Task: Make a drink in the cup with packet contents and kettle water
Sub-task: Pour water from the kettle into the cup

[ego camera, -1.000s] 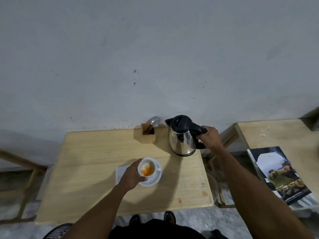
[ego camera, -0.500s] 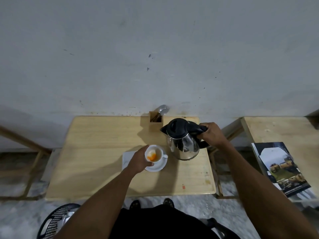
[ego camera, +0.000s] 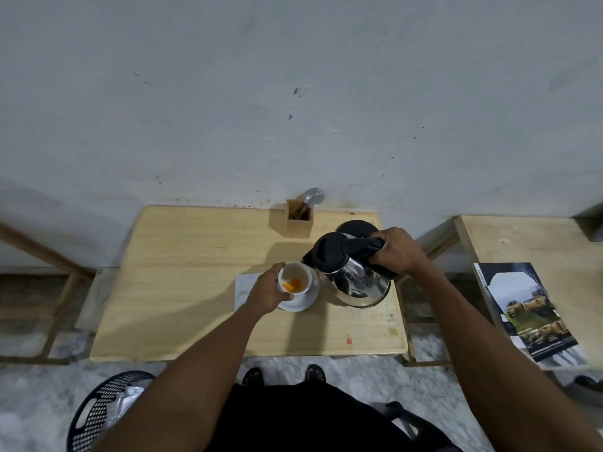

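My right hand [ego camera: 396,252] is wrapped tight around the black handle of the kettle [ego camera: 350,272], which is lifted off its base [ego camera: 357,227] and tipped left, its spout just beside the rim of the cup [ego camera: 294,278]. My left hand [ego camera: 266,293] steadies the cup from the left, fingers closed around its wall, and the cup sits on the saucer [ego camera: 301,301] near the middle of the table [ego camera: 182,272]. Orange powder lies at the bottom of the cup; I see no water in it yet, and no stream from the spout.

As I judge it, the pour is the step in hand. To do it well I would bring the spout over the cup's centre before tipping further, then tilt slowly so the water falls as a thin stream onto the powder instead of splashing over the rim. My left thumb lies close to the rim, so I would keep it low on the wall, clear of hot water. I would stop short of the brim, leaving room to stir with a spoon [ego camera: 313,197] from the holder [ego camera: 299,220].
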